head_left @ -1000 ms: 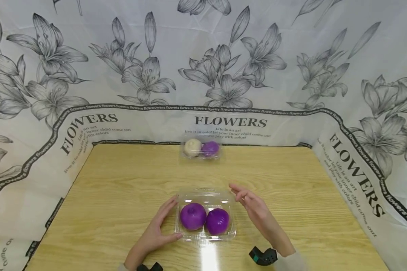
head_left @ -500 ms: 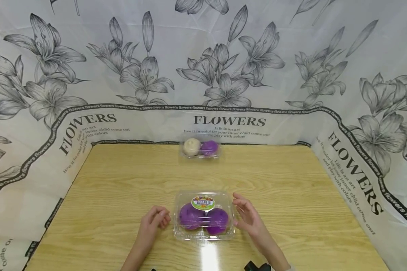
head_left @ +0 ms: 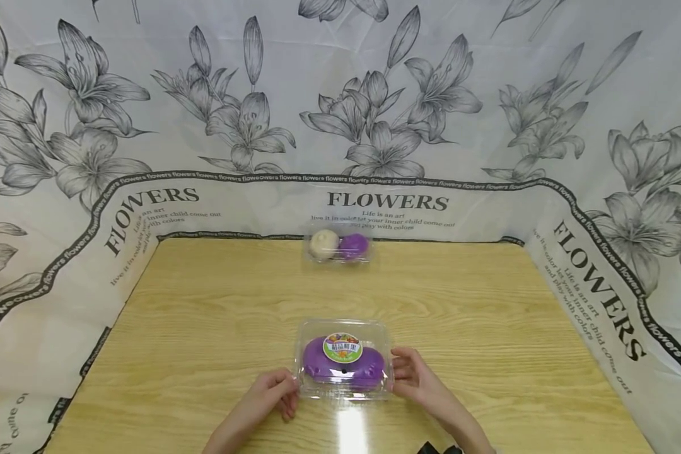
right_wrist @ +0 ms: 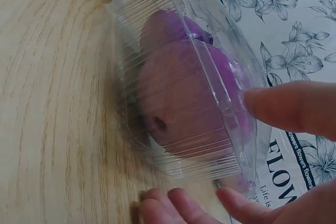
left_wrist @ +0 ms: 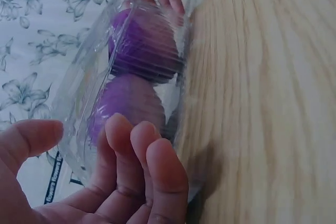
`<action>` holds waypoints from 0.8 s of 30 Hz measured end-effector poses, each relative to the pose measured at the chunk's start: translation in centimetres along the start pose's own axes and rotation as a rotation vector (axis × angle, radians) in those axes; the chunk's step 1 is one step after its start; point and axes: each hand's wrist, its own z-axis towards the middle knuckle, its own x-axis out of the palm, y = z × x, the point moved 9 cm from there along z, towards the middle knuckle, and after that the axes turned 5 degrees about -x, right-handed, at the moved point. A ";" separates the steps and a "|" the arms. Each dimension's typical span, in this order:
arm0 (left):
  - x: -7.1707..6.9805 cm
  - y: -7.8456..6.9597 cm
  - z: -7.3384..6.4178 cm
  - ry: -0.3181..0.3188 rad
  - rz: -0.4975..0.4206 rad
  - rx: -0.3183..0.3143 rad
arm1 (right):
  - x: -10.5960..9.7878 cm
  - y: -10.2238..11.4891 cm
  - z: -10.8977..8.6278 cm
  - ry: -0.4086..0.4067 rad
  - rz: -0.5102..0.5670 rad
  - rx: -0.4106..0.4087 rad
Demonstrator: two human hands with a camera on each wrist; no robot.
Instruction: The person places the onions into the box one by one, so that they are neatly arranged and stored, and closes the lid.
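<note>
A clear plastic clamshell box (head_left: 343,392) sits on the near middle of the table, its lid down, with a round label (head_left: 343,348) on top. Two round purple onion-like pieces (right_wrist: 184,98) lie side by side inside. My left hand (head_left: 272,394) is at the box's front left corner, fingers bent; in the left wrist view its thumb tip is right at the rim, apart from the fingers. On the opposite side my right hand (head_left: 417,378) has its thumb tip at the rim in the right wrist view, its fingers spread apart by the side wall.
Another clear box (head_left: 340,260) stands at the table's far edge, holding a cream round piece (head_left: 323,243) and a purple one (head_left: 353,246). A white flower-print cloth (head_left: 250,208) walls in the back and sides of the wooden table (head_left: 204,290).
The box's lid, up and back a second ago, has come down over the purple pieces. My left hand let go of the side and moved to the front corner; the right moved in to the side.
</note>
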 end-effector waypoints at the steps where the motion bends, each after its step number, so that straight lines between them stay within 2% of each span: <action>1: 0.1 0.2 0.0 0.011 -0.018 -0.006 | 0.1 -0.3 0.0 0.014 0.002 0.035; 3: 0.4 0.4 0.2 0.036 -0.052 -0.014 | 0.4 -0.6 -0.1 0.055 0.003 0.080; 6: 0.9 0.7 0.4 0.085 -0.102 -0.014 | 1.0 -0.8 -0.1 0.154 0.037 0.085; 9: 1.3 1.0 0.6 0.130 -0.156 -0.017 | 1.7 -0.8 -0.2 0.259 0.105 0.048; 12: 1.5 1.2 0.7 0.149 -0.205 -0.020 | 2.2 -0.8 -0.1 0.313 0.185 0.011; 18: 1.6 0.9 0.6 0.125 -0.250 0.027 | 2.2 -1.1 0.0 0.299 0.253 -0.003; 21: 1.5 0.7 0.5 0.097 -0.250 0.054 | 2.2 -1.2 0.0 0.292 0.256 -0.003; 24: 1.4 0.9 0.6 0.076 -0.241 0.052 | 2.1 -1.2 0.0 0.284 0.239 0.006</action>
